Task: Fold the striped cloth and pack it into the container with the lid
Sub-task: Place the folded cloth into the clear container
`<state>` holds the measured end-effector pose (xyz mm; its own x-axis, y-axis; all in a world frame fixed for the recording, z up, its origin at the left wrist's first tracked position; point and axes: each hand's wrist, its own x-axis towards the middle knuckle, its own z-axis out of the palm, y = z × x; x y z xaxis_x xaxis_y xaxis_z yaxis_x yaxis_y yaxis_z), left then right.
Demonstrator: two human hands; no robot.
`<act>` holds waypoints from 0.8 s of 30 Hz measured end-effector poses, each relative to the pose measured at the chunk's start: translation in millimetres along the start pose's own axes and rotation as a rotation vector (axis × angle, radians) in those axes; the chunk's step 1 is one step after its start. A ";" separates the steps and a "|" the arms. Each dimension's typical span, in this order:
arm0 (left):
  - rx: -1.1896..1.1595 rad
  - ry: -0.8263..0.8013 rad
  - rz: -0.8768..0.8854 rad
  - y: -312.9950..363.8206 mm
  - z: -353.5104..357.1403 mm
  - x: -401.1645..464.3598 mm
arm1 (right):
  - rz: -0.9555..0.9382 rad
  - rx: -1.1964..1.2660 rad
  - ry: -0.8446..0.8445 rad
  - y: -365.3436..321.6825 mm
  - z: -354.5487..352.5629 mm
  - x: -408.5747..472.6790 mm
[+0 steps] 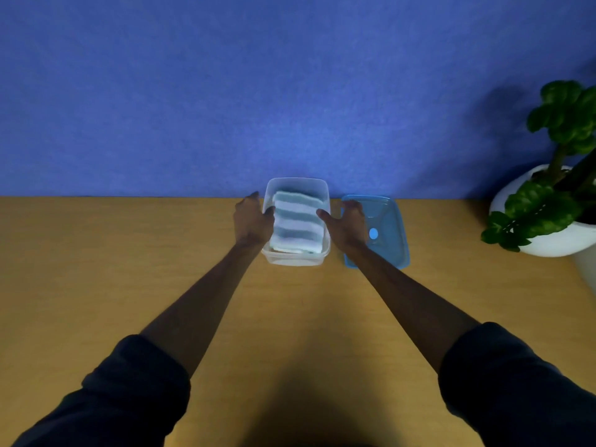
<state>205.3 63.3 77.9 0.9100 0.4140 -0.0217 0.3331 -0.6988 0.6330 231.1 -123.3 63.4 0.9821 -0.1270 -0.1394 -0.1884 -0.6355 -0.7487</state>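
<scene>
The folded striped cloth, white with pale blue bands, lies inside the clear plastic container near the far edge of the table. My left hand rests against the container's left wall, thumb at the cloth's edge. My right hand is at the container's right rim, its thumb touching the cloth and its fingers spread over the blue lid. The lid lies flat on the table just right of the container. Whether either hand pinches the cloth is unclear.
A wooden table stretches toward me, ending at a blue wall. At the far right stands a green plant in a white pot. My dark sleeves are pushed up at the bottom of the view.
</scene>
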 end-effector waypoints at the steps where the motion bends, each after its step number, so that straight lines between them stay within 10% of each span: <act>1: 0.037 0.011 0.019 -2.6 0.0 -2.3 | 0.010 -0.023 -0.011 1.4 -0.3 -0.8; 8: -0.067 -0.225 -0.111 -26.3 10.3 -18.6 | 0.074 -0.061 -0.264 16.0 7.4 -3.7; 24: -0.309 -0.245 -0.056 -40.5 -4.1 -108.9 | -0.036 -0.044 -0.259 61.6 -20.8 -76.1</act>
<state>91.7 48.9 57.8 0.9371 0.2686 -0.2231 0.3276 -0.4550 0.8281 144.6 -168.6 41.3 0.9560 0.0923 -0.2785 -0.1474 -0.6697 -0.7279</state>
